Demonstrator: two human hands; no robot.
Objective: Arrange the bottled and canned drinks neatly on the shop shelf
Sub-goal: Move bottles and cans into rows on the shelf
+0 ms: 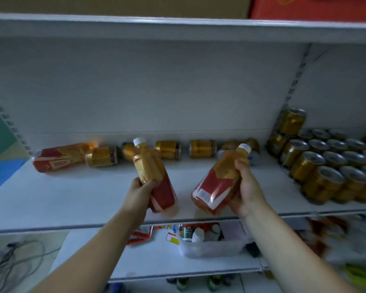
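Observation:
My left hand (138, 192) grips an orange drink bottle (156, 180) with a red label and white cap, tilted, its base near the white shelf (72, 199). In my right hand (248, 187) is a second matching bottle (216, 187), leaning right above the shelf's front. A third bottle (59, 157) lies on its side at the back left. Several gold cans (202, 148) lie toppled in a row along the back wall. On the right, gold cans (325, 166) stand upright in tidy rows, with some stacked at the back.
The shelf above (178, 26) hangs low over the work space. Below, a lower shelf carries a clear plastic bin (211, 246) with small bottles and price tags. Cables lie on the floor at lower left. A blue object (2, 174) sits at the left edge.

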